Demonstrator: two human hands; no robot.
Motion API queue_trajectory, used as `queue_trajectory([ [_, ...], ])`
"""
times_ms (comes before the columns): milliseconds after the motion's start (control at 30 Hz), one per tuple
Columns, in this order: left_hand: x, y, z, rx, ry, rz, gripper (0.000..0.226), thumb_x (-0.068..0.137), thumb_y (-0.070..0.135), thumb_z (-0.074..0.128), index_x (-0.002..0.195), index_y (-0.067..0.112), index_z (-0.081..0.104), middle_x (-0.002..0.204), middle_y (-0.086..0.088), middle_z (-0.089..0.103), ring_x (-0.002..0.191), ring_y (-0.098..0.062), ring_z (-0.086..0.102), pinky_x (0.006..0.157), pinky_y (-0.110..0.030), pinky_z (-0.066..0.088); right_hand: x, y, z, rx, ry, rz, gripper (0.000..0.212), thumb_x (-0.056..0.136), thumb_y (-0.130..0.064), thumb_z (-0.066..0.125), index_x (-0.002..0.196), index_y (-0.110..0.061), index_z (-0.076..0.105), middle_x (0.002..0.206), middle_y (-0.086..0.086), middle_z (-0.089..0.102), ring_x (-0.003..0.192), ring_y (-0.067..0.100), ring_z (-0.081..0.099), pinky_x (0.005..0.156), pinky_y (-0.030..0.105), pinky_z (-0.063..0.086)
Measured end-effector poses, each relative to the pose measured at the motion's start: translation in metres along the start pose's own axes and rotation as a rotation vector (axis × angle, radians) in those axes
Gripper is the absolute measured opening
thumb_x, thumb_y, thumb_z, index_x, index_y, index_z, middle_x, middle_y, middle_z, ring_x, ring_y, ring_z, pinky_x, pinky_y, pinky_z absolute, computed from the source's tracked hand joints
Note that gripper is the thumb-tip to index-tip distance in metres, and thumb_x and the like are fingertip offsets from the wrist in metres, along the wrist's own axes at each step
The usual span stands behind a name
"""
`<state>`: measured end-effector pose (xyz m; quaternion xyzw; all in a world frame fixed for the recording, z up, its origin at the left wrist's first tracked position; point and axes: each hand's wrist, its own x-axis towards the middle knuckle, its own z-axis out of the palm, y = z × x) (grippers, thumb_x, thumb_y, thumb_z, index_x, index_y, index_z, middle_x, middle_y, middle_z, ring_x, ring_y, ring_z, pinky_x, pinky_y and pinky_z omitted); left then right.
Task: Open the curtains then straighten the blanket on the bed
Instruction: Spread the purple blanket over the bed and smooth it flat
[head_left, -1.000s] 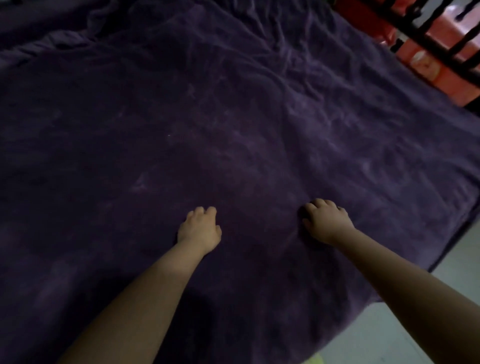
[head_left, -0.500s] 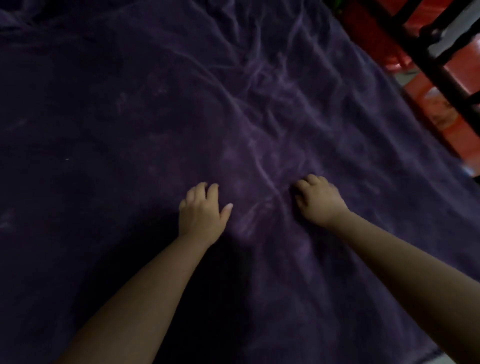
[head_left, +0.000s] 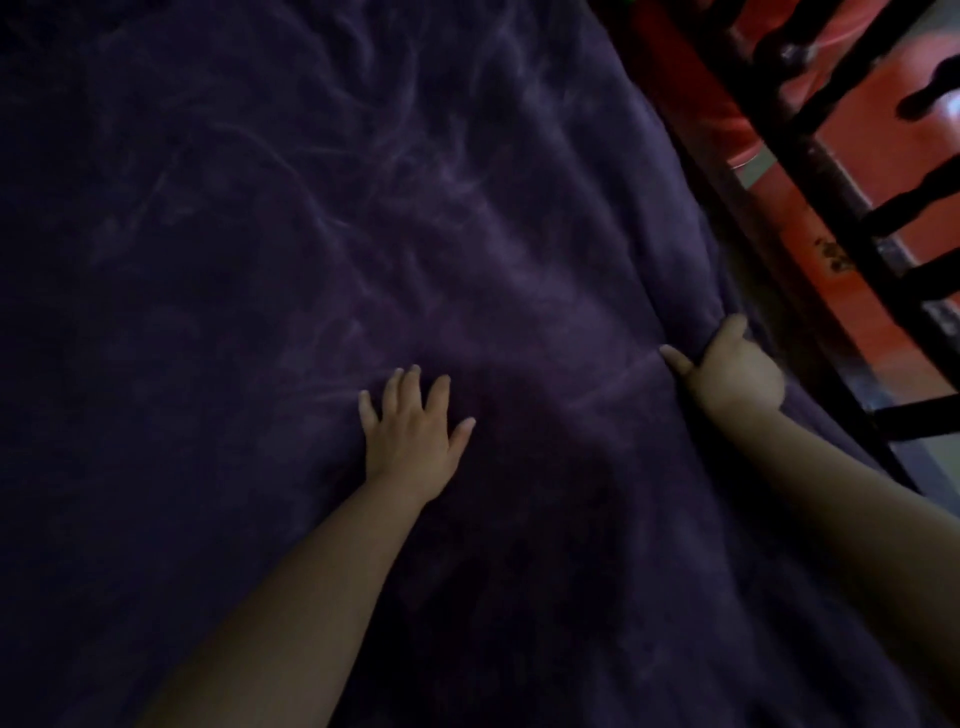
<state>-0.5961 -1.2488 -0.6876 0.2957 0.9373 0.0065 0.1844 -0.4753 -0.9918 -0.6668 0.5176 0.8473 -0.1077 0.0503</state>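
Note:
A dark purple blanket (head_left: 322, 249) covers the bed and fills most of the view, with creases running across its upper middle. My left hand (head_left: 410, 431) lies flat on it near the centre, fingers spread and straight. My right hand (head_left: 732, 371) is at the blanket's right edge beside the bed frame. Its thumb points left on top of the cloth and its fingers curl down over the edge, gripping the blanket. The curtains are out of view.
A black metal bed frame with bars (head_left: 810, 171) runs diagonally along the right side. Behind the bars are red and orange objects (head_left: 872, 156). A strip of pale floor (head_left: 930, 462) shows at the right edge below the frame.
My right hand has moved right, from the middle of the blanket to its edge by the frame, and taken hold there. My left hand has flattened and spread. The view has shifted right.

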Motion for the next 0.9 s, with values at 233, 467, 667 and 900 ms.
queue_trajectory([
  [233, 0.003, 0.043, -0.017, -0.062, 0.120, 0.149, 0.063, 0.091, 0.050, 0.033, 0.146, 0.023, 0.016, 0.157, -0.014, 0.008, 0.145, -0.027, 0.001, 0.116, -0.052, 0.003, 0.028, 0.019, -0.085, 0.032, 0.286, -0.326, 0.035, 0.085, -0.034, 0.053, 0.100, -0.004, 0.042, 0.084, 0.037, 0.061, 0.072, 0.053, 0.059, 0.054, 0.041, 0.037],
  [467, 0.026, 0.063, -0.008, 0.027, 0.010, 0.106, 0.063, 0.092, 0.053, 0.027, 0.146, 0.032, 0.004, 0.158, -0.012, -0.008, 0.144, -0.030, -0.012, 0.114, -0.056, -0.004, 0.025, 0.038, -0.041, -0.295, 0.068, -0.279, 0.052, 0.092, -0.017, 0.039, 0.140, -0.030, 0.025, 0.113, 0.028, 0.048, 0.094, 0.045, 0.054, 0.071, 0.045, 0.046],
  [667, 0.041, 0.040, 0.001, 0.013, -0.201, 0.183, 0.062, 0.092, 0.053, 0.027, 0.146, 0.035, 0.002, 0.158, -0.003, -0.010, 0.145, -0.023, -0.013, 0.116, -0.050, -0.003, 0.038, 0.024, -0.003, -0.497, -0.287, -0.011, 0.053, 0.096, -0.024, 0.021, 0.145, -0.029, 0.001, 0.144, 0.024, 0.027, 0.126, 0.040, 0.032, 0.102, 0.047, 0.033],
  [900, 0.034, -0.022, -0.013, -0.065, 0.242, 0.051, 0.056, 0.092, 0.042, 0.041, 0.144, 0.026, 0.027, 0.157, -0.008, 0.018, 0.145, -0.027, 0.008, 0.115, -0.054, 0.006, 0.026, -0.052, -0.040, -0.189, 0.007, -0.131, 0.042, 0.086, -0.022, 0.048, 0.122, 0.001, 0.048, 0.132, 0.027, 0.041, 0.123, 0.043, 0.036, 0.100, 0.050, 0.035],
])
